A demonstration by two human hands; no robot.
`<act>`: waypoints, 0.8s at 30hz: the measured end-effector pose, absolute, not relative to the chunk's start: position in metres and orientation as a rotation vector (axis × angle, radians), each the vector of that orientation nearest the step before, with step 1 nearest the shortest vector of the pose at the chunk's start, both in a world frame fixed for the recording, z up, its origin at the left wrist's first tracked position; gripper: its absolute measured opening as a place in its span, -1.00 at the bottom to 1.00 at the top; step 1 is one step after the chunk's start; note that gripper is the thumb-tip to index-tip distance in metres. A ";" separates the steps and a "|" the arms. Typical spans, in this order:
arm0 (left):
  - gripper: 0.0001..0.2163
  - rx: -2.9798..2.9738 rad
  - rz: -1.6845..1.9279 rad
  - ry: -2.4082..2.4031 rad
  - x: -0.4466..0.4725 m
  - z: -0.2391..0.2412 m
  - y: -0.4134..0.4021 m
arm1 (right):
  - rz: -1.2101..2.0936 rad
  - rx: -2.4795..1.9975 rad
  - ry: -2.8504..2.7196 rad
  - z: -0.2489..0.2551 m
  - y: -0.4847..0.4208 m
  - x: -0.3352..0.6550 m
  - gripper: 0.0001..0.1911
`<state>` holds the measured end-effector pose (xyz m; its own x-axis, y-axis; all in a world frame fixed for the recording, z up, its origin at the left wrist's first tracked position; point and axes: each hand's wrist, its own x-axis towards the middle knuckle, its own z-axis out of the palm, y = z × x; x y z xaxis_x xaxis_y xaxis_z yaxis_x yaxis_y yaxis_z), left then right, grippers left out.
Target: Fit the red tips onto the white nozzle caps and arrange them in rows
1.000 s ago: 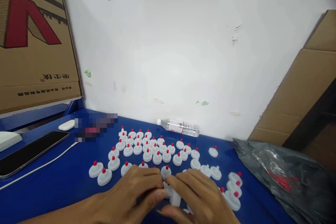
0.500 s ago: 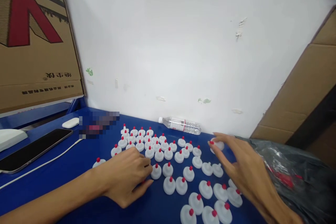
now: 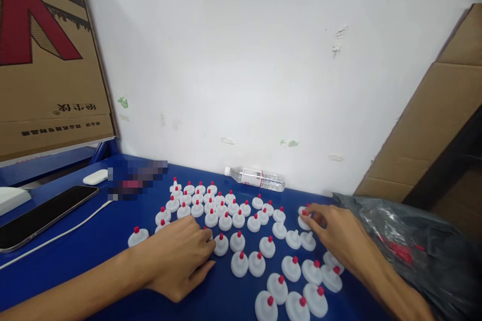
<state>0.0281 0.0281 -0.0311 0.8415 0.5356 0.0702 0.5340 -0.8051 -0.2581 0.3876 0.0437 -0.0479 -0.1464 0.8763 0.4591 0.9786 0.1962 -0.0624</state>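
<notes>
Many round white plastic lids with spouts (image 3: 237, 242) stand on the blue table, most with a small red tip cap (image 3: 270, 239) on the spout. A few near the middle right show a bare white spout, such as one uncapped lid (image 3: 293, 239). My right hand (image 3: 335, 228) has its thumb and index finger pinched at the red tip of a lid (image 3: 304, 222) at the right edge of the group. My left hand (image 3: 183, 256) rests among the lids on the left with curled fingers; whatever they hold is hidden.
A clear water bottle (image 3: 256, 178) lies along the white wall. To the left are a phone (image 3: 48, 215), a white cable (image 3: 75, 228) and a white case (image 3: 95, 176). A dark plastic bag (image 3: 433, 241) with red caps in clear wrap lies right, below cardboard (image 3: 425, 110).
My right hand has lowered, and its thumb and index finger have closed at the red tip of a lid. My left hand stays curled in about the same place. The view has shifted slightly.
</notes>
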 end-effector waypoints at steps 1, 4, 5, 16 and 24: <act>-0.89 -2.757 0.001 -0.817 0.028 -0.031 0.028 | -0.334 -1.755 -2.103 -0.051 0.045 0.389 -0.79; -0.91 -2.770 -0.003 -0.811 0.028 -0.033 0.027 | -0.263 -1.785 -2.124 -0.055 0.046 0.389 -0.78; -0.92 -2.774 0.005 -0.808 0.029 -0.033 0.027 | -0.235 -1.786 -2.115 -0.054 0.046 0.388 -0.76; -0.95 -2.836 0.067 -0.784 0.032 -0.028 0.022 | 0.287 -1.867 -2.189 -0.028 0.031 0.395 -0.73; -0.93 -2.886 -0.006 -0.795 0.029 -0.031 0.023 | 0.340 -1.960 -2.246 -0.034 0.029 0.396 -0.73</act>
<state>0.0287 0.0231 -0.0307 0.8597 0.5090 0.0432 0.5097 -0.8487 -0.1412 0.3961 0.0295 -0.0337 -0.1405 0.9892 -0.0421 0.9572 0.1248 -0.2609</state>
